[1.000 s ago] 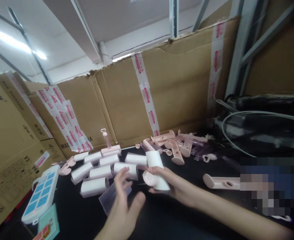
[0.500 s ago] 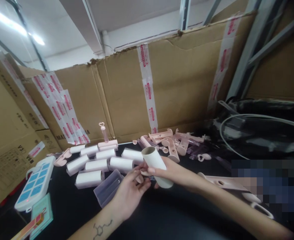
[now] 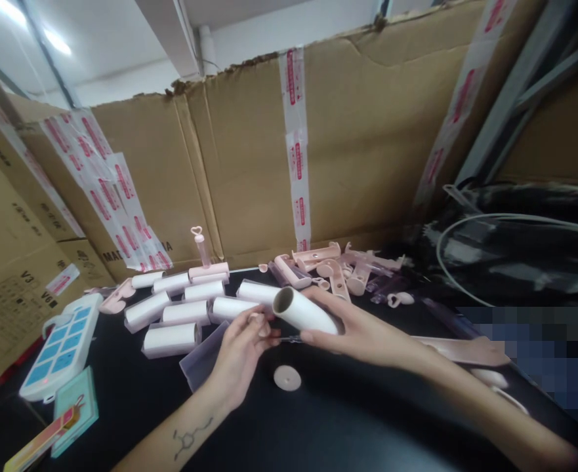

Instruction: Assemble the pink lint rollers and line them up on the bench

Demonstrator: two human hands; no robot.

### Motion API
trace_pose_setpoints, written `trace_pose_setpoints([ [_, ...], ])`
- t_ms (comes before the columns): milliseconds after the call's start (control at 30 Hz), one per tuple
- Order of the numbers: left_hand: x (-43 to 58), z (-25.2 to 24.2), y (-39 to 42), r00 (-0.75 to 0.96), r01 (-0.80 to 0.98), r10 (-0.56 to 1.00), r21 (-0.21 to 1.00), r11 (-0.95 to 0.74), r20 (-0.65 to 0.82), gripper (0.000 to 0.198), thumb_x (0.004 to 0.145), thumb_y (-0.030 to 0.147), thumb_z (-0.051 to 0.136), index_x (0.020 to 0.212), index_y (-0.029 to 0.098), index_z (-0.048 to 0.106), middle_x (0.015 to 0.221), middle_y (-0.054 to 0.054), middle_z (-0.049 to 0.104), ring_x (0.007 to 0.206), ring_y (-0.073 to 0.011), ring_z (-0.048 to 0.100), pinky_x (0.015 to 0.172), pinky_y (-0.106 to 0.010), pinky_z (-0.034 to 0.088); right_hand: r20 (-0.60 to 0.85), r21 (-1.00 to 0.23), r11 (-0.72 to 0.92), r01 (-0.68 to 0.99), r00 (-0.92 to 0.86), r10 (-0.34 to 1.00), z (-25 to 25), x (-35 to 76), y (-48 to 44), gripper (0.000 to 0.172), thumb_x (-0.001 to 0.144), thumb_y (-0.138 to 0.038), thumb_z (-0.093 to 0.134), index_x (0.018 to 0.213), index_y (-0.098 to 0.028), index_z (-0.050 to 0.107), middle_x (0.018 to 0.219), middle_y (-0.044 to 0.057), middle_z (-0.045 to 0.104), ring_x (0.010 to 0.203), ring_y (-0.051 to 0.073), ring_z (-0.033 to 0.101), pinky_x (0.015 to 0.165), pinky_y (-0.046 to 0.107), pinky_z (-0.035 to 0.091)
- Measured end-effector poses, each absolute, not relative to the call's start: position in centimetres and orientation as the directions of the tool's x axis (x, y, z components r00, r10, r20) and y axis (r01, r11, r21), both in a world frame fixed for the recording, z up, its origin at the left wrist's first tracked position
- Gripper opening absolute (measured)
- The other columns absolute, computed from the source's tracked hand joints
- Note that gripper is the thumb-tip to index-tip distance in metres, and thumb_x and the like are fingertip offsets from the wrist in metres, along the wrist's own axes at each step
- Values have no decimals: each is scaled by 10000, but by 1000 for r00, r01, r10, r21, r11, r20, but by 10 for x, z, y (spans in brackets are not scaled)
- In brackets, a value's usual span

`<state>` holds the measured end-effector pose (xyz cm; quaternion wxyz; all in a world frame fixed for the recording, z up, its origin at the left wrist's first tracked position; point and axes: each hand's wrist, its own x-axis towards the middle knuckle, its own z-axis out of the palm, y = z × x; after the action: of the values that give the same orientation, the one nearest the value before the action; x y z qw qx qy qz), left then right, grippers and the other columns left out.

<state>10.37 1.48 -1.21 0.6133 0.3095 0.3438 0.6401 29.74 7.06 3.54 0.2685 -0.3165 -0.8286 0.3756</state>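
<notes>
The right hand [image 3: 352,328] grips a white roll [image 3: 311,313] above the black table [image 3: 357,419], its long axis slanting from near right to far left, hollow end leftward. The left hand [image 3: 242,344] is narrowly pinched, contents unclear. The left carton [image 3: 8,288] reads "V3" and "V6".

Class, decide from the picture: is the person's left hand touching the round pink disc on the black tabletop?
Apart: the head view shows a strip of black tabletop between the left hand and the pink disc.
</notes>
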Motion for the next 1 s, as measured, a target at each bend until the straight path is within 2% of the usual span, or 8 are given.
trace_pose_setpoints([
  [200,104,-10,14,-229,-434,973,890,-141,43,371,752,365,679,1058,156,663,1046,-100,682,1046,-239,586,905,-331,445,148,-727,538,427,-668,729,24,279,58,421,750,-426,621,1093,-182,633,946,32,687,775,216,629,667,259,477],
  [367,107,-15,7,-154,-206,961,944,-257,228,383,895,406,460,1176,196,615,1298,-71,549,1274,-238,409,1097,-349,268,136,-770,471,432,-609,781,16,270,55,425,785,-451,573,1076,-150,640,819,17,682,662,183,594,566,232,442],
  [500,106,-19,2,-30,30,924,924,-381,381,486,846,327,569,1317,270,463,1408,-25,429,1331,-232,319,1129,-350,203,175,-815,467,344,-622,763,14,270,53,449,795,-470,561,1087,-135,628,821,28,665,728,204,591,624,253,463],
  [567,106,-18,1,-11,23,918,918,-395,396,566,788,290,648,1319,300,452,1416,-14,417,1329,-240,321,1118,-353,234,183,-836,460,301,-637,749,14,272,52,447,802,-469,558,1089,-132,619,852,40,660,782,216,593,666,265,474],
  [733,95,1,4,-120,-135,944,938,-321,306,367,801,309,630,1162,240,622,1285,-58,557,1245,-260,434,1057,-354,322,176,-896,426,124,-782,598,20,281,53,566,877,-446,411,1358,-149,376,1072,89,617,828,196,612,662,279,504],
  [800,88,11,9,-235,-273,932,901,-337,278,378,789,298,646,1160,236,620,1256,-56,581,1245,-244,438,1052,-337,323,175,-813,540,219,-792,585,20,284,52,515,884,-377,412,1360,-182,385,1149,100,580,902,210,607,727,312,506],
  [933,76,21,17,-345,-478,919,808,-345,188,386,787,242,650,1171,231,605,1167,-47,634,1182,-188,507,989,-264,390,82,-380,802,461,-847,525,5,279,45,462,781,-321,630,1221,-195,567,1074,120,590,942,280,595,789,396,491],
  [1000,74,21,20,-339,-538,931,784,-308,133,369,798,224,638,1165,214,606,1144,-55,642,1151,-174,529,939,-232,425,36,-358,831,427,-882,469,0,277,45,379,776,-258,649,1147,-195,615,1043,107,588,937,258,598,782,360,497],
])
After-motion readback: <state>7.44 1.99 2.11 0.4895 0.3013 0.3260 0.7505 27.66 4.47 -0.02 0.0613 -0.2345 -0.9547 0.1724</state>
